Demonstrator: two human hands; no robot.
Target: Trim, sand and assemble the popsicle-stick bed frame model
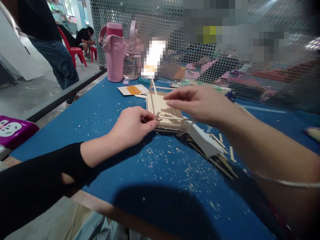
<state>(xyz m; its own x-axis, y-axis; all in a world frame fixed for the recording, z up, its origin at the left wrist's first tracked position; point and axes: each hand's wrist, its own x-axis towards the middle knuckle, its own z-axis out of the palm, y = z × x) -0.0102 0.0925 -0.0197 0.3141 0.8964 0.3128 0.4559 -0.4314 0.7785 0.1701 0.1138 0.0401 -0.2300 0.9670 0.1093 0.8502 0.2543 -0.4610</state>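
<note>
A small structure of pale wooden sticks (170,125) stands on the blue table (100,113), with upright and slanting sticks on top of its flat base. My left hand (135,125) is at its near left corner, thumb and fingers pinched at the foot of a slanting stick; what exactly lies between the fingertips is too small to tell. My right hand (197,101) hovers over the right side of the structure, thumb and fingers apart, nothing visible between them. A white block (205,138) and loose sticks (231,154) lie just right of the structure.
A pink bottle (115,56) and a clear bottle (132,63) stand at the back left, near a white and orange card (133,90). A perforated metal screen (172,20) rises behind the table. A purple power strip (17,131) is far left. People are in the background.
</note>
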